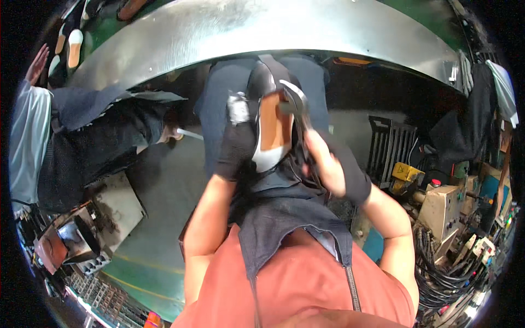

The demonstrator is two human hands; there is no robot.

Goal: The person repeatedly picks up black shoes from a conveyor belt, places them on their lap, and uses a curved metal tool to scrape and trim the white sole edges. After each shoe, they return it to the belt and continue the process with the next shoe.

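A black shoe (265, 81) lies upside down on my lap, its toe pointing away from me. Its underside shows a brown sole board (275, 123) with a white heel part nearest me. My left hand (236, 145), in a black fingerless glove with silvery wrapping at the finger end, grips the shoe's left side. On the shoe's right side, my right hand (328, 167), in a similar black glove, closes round a dark hand tool (299, 106). The tool's head lies over the sole board. Motion blurs the tool, so its exact kind is unclear.
A metal bench (262, 27) curves across the far side. At the left sits another person in dark clothing (98, 142), one hand (37, 64) raised near white-and-tan shoes (75, 48). A machine box (440, 208) and black cables (437, 268) crowd the right.
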